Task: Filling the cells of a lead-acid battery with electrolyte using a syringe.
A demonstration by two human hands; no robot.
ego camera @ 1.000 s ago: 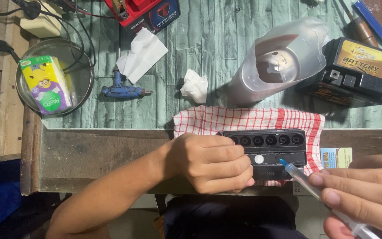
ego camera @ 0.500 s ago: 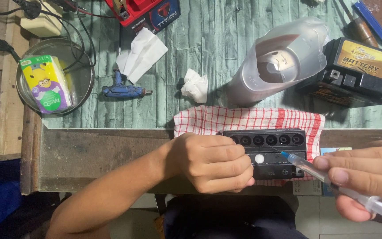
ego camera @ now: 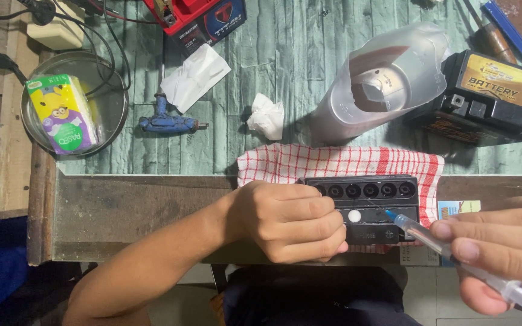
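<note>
A small black battery (ego camera: 374, 202) with a row of several round fill holes lies on a red and white checked cloth (ego camera: 333, 163) at the table's front edge. My left hand (ego camera: 288, 220) is closed around the battery's left end and holds it steady. My right hand (ego camera: 496, 250) grips a clear syringe (ego camera: 454, 253) with a blue hub. Its thin needle points up and left over the battery top, close to the holes on the right part of the row.
Behind the cloth lie a cut translucent plastic jug (ego camera: 388, 78), a second black battery with a yellow label (ego camera: 493, 96), crumpled tissues (ego camera: 266, 116), a blue T-handle tool (ego camera: 167, 121), and a glass bowl (ego camera: 113, 102) holding a tissue pack. A red battery (ego camera: 197, 18) sits at the far edge.
My right hand has swung the syringe from a steep angle to a flatter one, bringing the needle tip over the battery top. My left hand has stayed put.
</note>
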